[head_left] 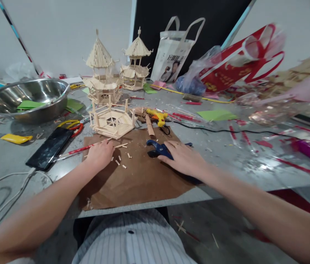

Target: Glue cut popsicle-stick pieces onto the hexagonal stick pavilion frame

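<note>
My left hand (101,157) rests on the brown sheet (143,187), its fingers curled over a thin wooden stick (120,146) that pokes out to the right. A red stick (80,149) emerges on the other side of that hand. Short cut pieces of stick (118,162) lie scattered beside the fingertips. My right hand (183,157) is closed over dark blue hand pliers (159,149), covering much of them; the jaws point left. Behind both hands stands a low hexagonal stick frame (112,121) with short posts.
Two stick pagodas (101,77) (136,66) stand behind. A yellow glue gun (157,117) trails a black cord. At left are a steel basin (31,113), a phone (49,148), a yellow cutter (16,138) and scissors (75,126). Bags (171,55) stand at the back.
</note>
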### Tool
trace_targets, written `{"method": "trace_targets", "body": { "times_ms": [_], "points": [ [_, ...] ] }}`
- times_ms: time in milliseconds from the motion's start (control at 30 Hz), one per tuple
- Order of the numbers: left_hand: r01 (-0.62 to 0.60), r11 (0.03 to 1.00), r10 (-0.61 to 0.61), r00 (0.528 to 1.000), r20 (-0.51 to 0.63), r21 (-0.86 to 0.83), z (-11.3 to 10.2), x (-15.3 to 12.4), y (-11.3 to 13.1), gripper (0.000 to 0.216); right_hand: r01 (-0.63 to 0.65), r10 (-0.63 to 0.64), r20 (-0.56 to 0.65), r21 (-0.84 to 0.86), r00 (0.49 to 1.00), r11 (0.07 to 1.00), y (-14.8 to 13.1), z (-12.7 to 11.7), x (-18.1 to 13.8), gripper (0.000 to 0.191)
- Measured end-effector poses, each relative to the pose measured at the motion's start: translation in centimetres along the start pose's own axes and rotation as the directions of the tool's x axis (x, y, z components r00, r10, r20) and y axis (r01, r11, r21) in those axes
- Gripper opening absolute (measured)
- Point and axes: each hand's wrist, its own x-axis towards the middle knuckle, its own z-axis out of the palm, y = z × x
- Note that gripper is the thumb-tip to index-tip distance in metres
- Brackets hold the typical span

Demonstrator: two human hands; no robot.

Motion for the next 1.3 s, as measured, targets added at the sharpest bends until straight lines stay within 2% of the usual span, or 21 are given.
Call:
{"method": "trace_targets", "body": {
  "times_ms": [100,167,233,367,500,700,867,1300],
  "points": [
    [-0.010,1.000,0.011,1.000,-0.023,0.030,-0.2,-0.2,0.3,0.033,0.076,-0.072,-0.064,0.062,0.995,0.995,1.1,-2.4,2.7,0.047],
    [-0.019,1.000,0.020,0.999,-0.037,0.025,-0.2,-0.2,0.4,0.034,0.075,-0.060,-0.169,0.083,0.984,0.994,2.1,-3.8,6.0,0.040],
    [-0.036,0.999,0.036,0.998,-0.053,0.005,-0.2,-0.3,0.4,0.033,0.050,-0.031,-0.193,0.091,0.981,0.995,3.2,-4.5,10.1,0.038],
    [-0.072,0.997,0.068,0.994,-0.088,-0.037,0.0,-0.3,0.2,0.030,0.044,-0.039,-0.122,0.039,0.992,0.998,4.4,-4.0,17.7,0.034],
    [-0.082,0.995,0.077,0.993,-0.092,-0.055,0.3,-0.3,0.1,0.030,0.096,-0.096,-0.015,-0.047,0.995,0.994,4.0,-2.9,21.9,0.035],
    [-0.061,0.996,0.057,0.997,-0.054,-0.070,0.5,-0.2,0.3,0.031,0.283,-0.285,0.027,-0.232,0.958,0.930,2.8,-1.7,24.2,0.023],
    [-0.074,0.995,0.072,0.997,-0.040,-0.067,0.3,-0.4,0.4,0.032,0.304,-0.310,0.031,-0.303,0.950,0.903,2.4,-0.5,25.1,0.017],
    [-0.072,0.996,0.070,0.997,-0.035,-0.061,0.1,-0.4,0.5,0.030,0.370,-0.384,0.022,-0.326,0.923,0.870,2.2,0.6,25.5,0.023]
  ]
}}
